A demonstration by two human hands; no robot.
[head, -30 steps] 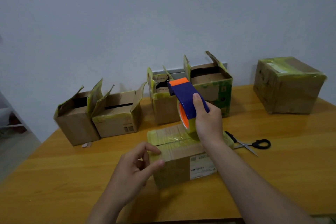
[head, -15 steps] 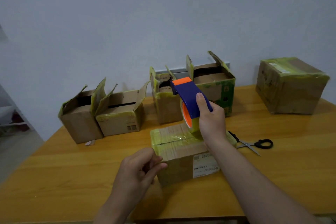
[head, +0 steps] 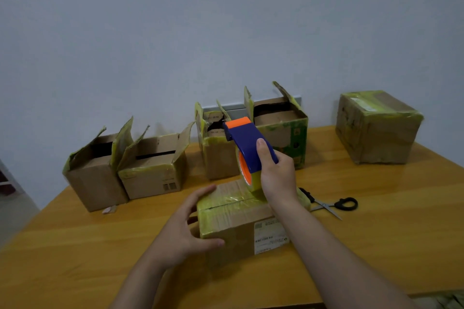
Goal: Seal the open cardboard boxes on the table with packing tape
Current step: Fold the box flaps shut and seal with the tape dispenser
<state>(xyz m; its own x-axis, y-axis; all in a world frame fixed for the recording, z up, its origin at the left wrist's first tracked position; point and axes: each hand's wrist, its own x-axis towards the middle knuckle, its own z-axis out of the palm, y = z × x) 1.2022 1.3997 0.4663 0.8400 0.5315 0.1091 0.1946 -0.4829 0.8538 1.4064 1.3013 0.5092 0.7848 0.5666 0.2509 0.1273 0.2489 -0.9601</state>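
Four boxes stand open along the desk's far edge, from the leftmost open box (head: 94, 170) to the green-printed one (head: 281, 130); a taped box (head: 376, 128) sits near the far right corner. Your left hand (head: 184, 228), a moment ago pinched at the near box's (head: 241, 223) front top edge, has now spread and cups its left end, thumb on the front face. That steadies the box, so the tape pull can likely begin. Your right hand (head: 275, 173) is wrapped around the tape dispenser (head: 247, 148), roll on the box top by its centre seam. The dispenser's long axis tilts up and away, orange tip toward the far edge. Scissors (head: 331, 204) lie just right.
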